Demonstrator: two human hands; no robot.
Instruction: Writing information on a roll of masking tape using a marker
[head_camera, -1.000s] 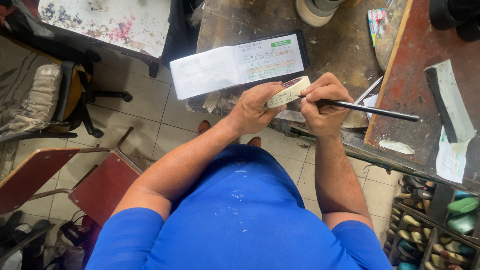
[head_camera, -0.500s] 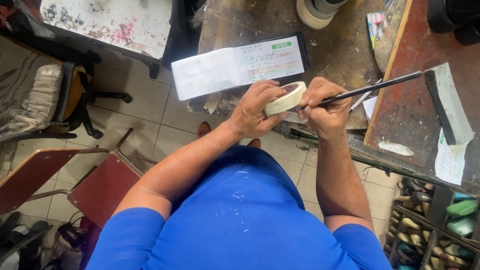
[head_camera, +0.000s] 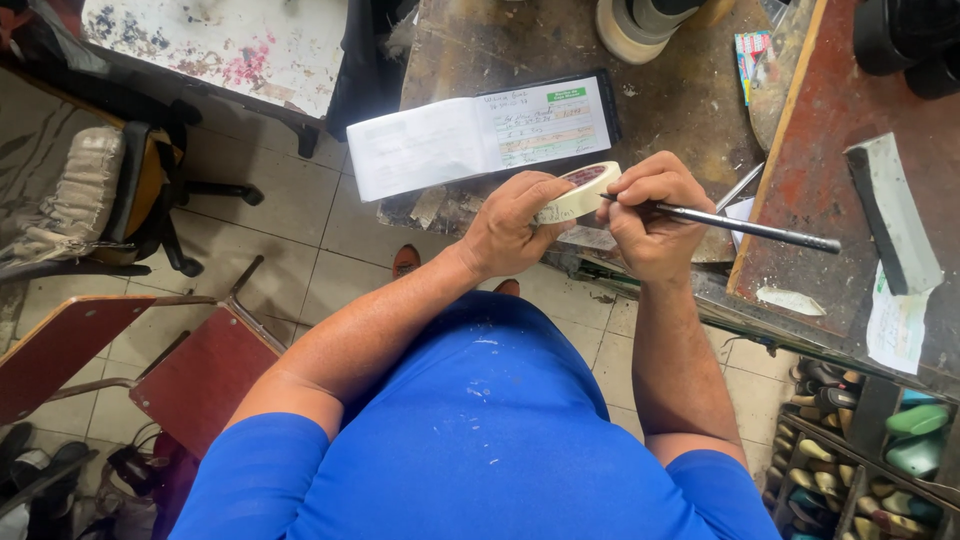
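Both hands (head_camera: 580, 225) on tape roll (head_camera: 580, 192)

Even, soft daylight with no hard shadows or glare, colours bright on the blue shirt (head_camera: 480, 440); centre sharp, slight softness and wide-angle bending toward the edges, dimmer in the corners by the shoe rack (head_camera: 860, 450).

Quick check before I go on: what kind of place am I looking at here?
Probably a shoe repair or shoemaking workshop. Racks of shoes stand low at the right, the workbench is stained and worn, and the left hand holds a tape roll beside an open receipt book.
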